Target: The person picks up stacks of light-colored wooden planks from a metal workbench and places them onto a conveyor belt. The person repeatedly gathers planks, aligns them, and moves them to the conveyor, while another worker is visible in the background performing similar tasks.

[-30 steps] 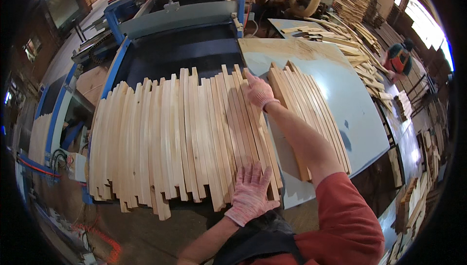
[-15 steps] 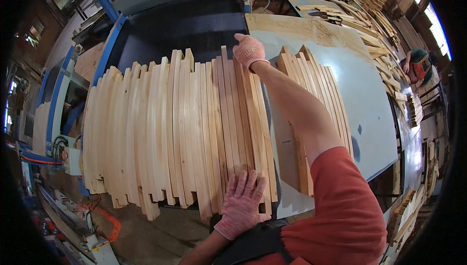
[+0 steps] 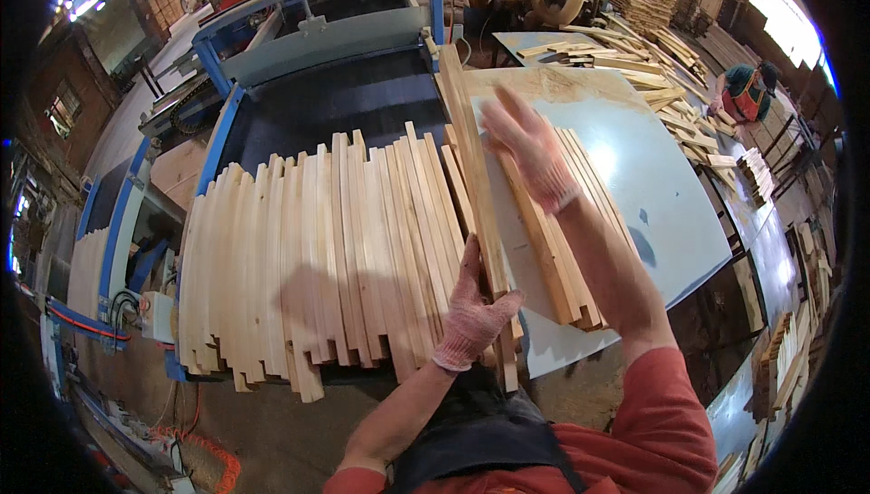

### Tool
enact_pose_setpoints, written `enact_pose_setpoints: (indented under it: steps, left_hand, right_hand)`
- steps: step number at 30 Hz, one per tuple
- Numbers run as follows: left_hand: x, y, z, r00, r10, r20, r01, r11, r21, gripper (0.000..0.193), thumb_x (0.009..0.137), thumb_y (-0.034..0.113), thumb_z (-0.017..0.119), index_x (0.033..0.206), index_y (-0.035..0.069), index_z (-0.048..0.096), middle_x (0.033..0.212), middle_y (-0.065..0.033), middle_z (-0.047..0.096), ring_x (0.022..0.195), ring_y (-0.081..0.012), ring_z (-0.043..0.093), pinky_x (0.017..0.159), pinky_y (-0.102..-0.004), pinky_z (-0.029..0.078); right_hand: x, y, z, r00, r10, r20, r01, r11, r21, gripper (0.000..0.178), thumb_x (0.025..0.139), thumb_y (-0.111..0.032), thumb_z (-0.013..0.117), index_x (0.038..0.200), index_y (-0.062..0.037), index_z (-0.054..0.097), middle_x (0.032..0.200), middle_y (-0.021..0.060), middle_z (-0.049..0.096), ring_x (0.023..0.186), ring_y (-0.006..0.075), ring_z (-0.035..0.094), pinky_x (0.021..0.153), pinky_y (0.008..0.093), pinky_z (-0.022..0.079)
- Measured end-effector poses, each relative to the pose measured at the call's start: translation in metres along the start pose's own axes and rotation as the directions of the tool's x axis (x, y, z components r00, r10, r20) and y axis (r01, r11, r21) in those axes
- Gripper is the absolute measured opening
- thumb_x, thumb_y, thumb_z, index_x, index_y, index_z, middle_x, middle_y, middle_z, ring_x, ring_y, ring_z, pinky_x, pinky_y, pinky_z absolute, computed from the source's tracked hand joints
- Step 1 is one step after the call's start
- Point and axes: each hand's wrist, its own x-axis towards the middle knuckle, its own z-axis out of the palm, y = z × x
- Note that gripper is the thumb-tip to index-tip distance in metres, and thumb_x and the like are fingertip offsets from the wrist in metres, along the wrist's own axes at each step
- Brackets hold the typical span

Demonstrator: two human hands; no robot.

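One long, pale wooden strip (image 3: 480, 190) slanted between a broad row of pale wooden strips (image 3: 313, 240) and a smaller group (image 3: 568, 272) on a blue-grey table (image 3: 675, 222); we gripped its near part in our pink-gloved left hand (image 3: 478, 314), our pink-gloved right hand (image 3: 533, 154) open beside it.

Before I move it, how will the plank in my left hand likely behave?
The plank is probably stiff: it looks straight. It may feel top-heavy, since most of its length extends beyond your left hand. Against the fabric glove, its bare wood probably won't slip easily.
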Motion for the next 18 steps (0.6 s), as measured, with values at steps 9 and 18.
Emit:
enact_pose_setpoints:
  steps: [9, 18]
  left_hand:
    - [-0.056, 0.029, -0.039, 0.998, -0.059, 0.000, 0.058, 0.980, -0.189, 0.102, 0.090, -0.002, 0.073, 0.176, 0.016, 0.022, 0.123, -0.0031, 0.057, 0.094, -0.0107, 0.065, 0.086, -0.0305, 0.060]
    - [-0.088, 0.069, -0.116, 0.955, 0.188, 0.229, -0.296, 0.601, 0.743, 0.102, 0.088, 0.034, 0.088, 0.167, 0.002, 0.031, 0.146, -0.0208, 0.060, 0.139, -0.0334, 0.059, 0.118, -0.0421, 0.047]
  right_hand:
    - [-0.117, 0.176, -0.024, 0.901, 0.433, -0.024, -0.421, 0.858, -0.295, 0.078, 0.110, -0.043, 0.064, 0.165, 0.0062, 0.038, 0.168, 0.0196, 0.047, 0.158, 0.0293, 0.040, 0.131, 0.0372, 0.028]
    - [-0.201, 0.017, 0.097, 0.821, 0.429, 0.378, -0.443, 0.895, -0.054, 0.082, 0.100, -0.028, 0.080, 0.166, -0.0009, 0.040, 0.139, 0.0146, 0.067, 0.123, 0.0210, 0.063, 0.105, 0.0367, 0.052]
